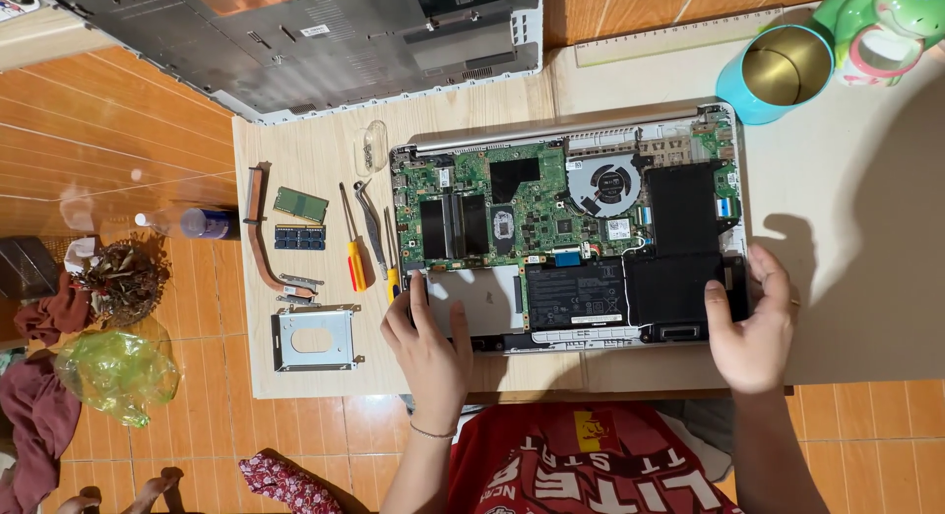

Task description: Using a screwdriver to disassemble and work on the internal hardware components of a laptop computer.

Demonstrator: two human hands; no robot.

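A pale wooden table (325, 150) fills the middle of the frame, over an orange tiled floor. At centre right lies an opened laptop (571, 228), its green circuit board, round fan and black battery exposed. Its removed grey bottom cover (325, 41) sits at the top left. The left hand (428, 342) rests on the laptop's lower left edge, fingers spread flat, holding nothing. The right hand (753, 322) grips the laptop's lower right corner, thumb on top and fingers wrapped round the side. Left of the laptop lie a metal drive bracket (315, 339), a copper heat pipe (261, 228), two memory sticks (300, 219) and a yellow-handled screwdriver (353, 243). A blue cup (778, 76) stands at the upper right.
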